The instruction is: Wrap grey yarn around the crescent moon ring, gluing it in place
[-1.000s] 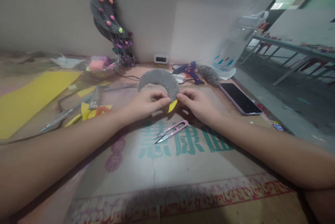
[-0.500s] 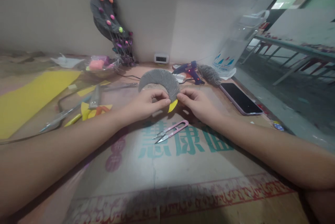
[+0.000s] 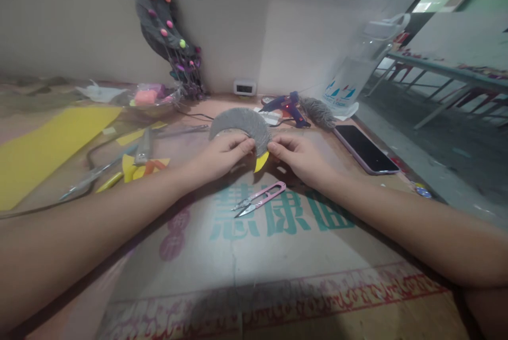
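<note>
A crescent-shaped piece wrapped in grey yarn [image 3: 243, 122] lies flat on the cardboard-covered table, with its bare yellow tip [image 3: 261, 161] poking out at the near right end. My left hand [image 3: 220, 155] pinches the crescent's inner edge near that end. Touching the same end from the right, my right hand [image 3: 298, 156] grips it with thumb and fingers. Small pink thread snips [image 3: 259, 199] rest just in front of both hands.
A blue glue gun [image 3: 286, 106] and a grey yarn tassel [image 3: 318, 113] lie behind the crescent. A dark phone [image 3: 365, 149] sits at the right. Yellow foam sheets [image 3: 43, 145], scraps, scissors [image 3: 95, 175] and a cable fill the left. A decorated grey hanging [image 3: 164, 33] leans on the wall.
Both hands stay on the crescent's right end; my left fingers shifted slightly up along its inner edge. Nothing else moved.
</note>
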Motion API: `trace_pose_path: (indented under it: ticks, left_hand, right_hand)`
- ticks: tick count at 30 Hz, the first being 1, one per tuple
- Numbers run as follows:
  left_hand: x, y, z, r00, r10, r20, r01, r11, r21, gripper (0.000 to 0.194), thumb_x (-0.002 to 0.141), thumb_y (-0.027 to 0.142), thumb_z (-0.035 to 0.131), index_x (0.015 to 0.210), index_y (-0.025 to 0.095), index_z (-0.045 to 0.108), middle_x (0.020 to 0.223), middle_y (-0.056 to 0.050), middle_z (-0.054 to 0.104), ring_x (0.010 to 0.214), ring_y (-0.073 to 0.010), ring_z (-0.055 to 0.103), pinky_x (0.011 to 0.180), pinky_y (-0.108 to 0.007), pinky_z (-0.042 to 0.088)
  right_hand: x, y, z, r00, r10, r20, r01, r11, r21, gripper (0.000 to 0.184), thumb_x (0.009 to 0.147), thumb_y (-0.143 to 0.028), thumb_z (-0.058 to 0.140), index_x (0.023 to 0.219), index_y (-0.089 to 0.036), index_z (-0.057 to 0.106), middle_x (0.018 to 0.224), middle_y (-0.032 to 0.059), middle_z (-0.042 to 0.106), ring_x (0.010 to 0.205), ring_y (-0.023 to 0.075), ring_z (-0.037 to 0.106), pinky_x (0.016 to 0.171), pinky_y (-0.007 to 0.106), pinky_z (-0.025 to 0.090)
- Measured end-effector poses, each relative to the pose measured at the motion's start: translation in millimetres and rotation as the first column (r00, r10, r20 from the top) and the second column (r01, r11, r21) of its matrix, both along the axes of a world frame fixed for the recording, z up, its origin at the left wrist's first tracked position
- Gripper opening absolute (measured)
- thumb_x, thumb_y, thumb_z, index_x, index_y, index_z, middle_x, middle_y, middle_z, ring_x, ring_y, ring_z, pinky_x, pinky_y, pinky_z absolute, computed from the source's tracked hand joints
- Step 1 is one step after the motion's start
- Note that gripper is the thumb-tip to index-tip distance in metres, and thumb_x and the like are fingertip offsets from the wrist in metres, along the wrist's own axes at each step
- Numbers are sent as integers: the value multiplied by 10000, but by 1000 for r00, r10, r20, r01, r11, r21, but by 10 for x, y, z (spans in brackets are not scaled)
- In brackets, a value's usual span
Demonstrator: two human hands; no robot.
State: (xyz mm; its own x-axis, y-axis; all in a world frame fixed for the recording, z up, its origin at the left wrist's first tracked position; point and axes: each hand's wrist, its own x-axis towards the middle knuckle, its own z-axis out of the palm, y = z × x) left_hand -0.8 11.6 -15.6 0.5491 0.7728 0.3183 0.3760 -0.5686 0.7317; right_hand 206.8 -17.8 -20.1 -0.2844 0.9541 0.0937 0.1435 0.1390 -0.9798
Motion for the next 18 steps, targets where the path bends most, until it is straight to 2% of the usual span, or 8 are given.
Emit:
trace_pose_path:
  ticks: [4,7,11,13,15,16,18]
  left_hand:
    - [5,-28,19,990,124,69,-117,988,-100,505,902,642,529,723,179,621,720,-34,659,724,-188,615,678,-290,485]
    - [-9,-45,37,981,163,108,-142,973,-180,505,895,647,536,755,174,643,809,-53,707,811,-208,643,776,-315,509]
    - [-30,-33,33,979,197,53,-182,959,-217,526,914,643,490,758,170,659,856,-63,716,872,-227,646,859,-350,487]
    - [-32,-30,27,971,236,32,-224,951,-213,523,906,648,499,751,173,651,829,-56,709,852,-228,643,836,-344,483]
    - [-30,-36,25,955,295,29,-284,939,-195,515,909,645,496,756,175,641,811,-52,704,834,-228,641,802,-331,482]
    - [-29,-42,28,945,325,31,-314,931,-185,512,911,643,492,767,176,641,818,-52,707,835,-228,641,791,-324,482]
    - [-30,-55,37,927,374,21,-365,915,-174,506,912,642,489,811,176,657,859,-57,721,857,-233,646,788,-318,483]
  right_hand:
    - [1,-4,15,995,99,2,-99,994,-36,372,833,-541,707,766,-198,580,566,-74,469,418,62,375,386,206,279]
    - [0,-7,16,992,122,4,-122,991,-60,333,846,-500,702,776,-201,572,562,-80,470,395,57,365,376,206,279]
    - [-11,16,-16,986,154,56,-149,986,-77,350,869,-520,673,769,-208,551,563,-78,447,405,70,375,378,214,297]
    - [-10,42,-37,985,142,95,-143,990,-1,358,871,-547,676,829,-209,566,625,-56,495,484,94,453,437,228,384]
    - [10,69,-47,995,34,95,-48,987,154,370,905,-564,641,1016,-216,582,761,-21,568,602,124,532,550,260,478]
    - [31,79,-44,996,-56,76,36,967,251,396,928,-566,615,1120,-225,562,840,-2,592,658,136,556,609,278,505]
    - [86,79,-17,971,-234,48,190,879,438,410,963,-559,572,1216,-240,526,952,29,609,749,158,585,691,306,522]
